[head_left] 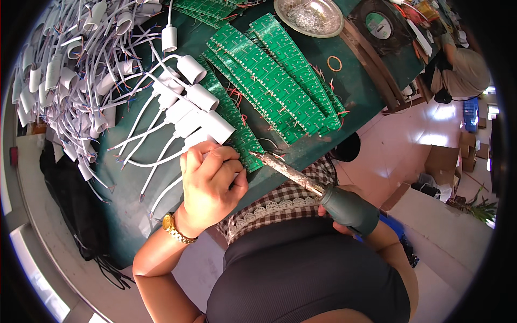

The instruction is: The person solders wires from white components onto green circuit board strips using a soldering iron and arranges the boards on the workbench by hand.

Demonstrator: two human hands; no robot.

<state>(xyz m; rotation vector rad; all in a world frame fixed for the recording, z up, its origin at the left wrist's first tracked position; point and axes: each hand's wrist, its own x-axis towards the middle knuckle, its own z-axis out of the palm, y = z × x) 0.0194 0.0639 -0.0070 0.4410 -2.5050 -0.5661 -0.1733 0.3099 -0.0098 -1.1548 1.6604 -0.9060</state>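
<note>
My right hand (pixel 340 227) is wrapped round the dark grip of a soldering iron (pixel 350 211). Its long, crusted shaft points left, and the tip meets the near end of a narrow green circuit board strip (pixel 237 129). Beside that end, my left hand (pixel 212 175) is closed with bent fingers; what it pinches is hidden beneath them. Just beyond my left knuckles lie several white cylindrical caps (pixel 217 127) with white cables, partly on the strip. More green circuit board strips (pixel 269 81) overlap to the right, with thin red wires showing between them.
A large heap of white cabled caps (pixel 67 78) covers the table's left side. At the back are a metal bowl (pixel 309 33) of shiny fine pieces, a black reel (pixel 378 26) and a rubber band (pixel 334 63). Another person (pixel 463 70) sits at far right.
</note>
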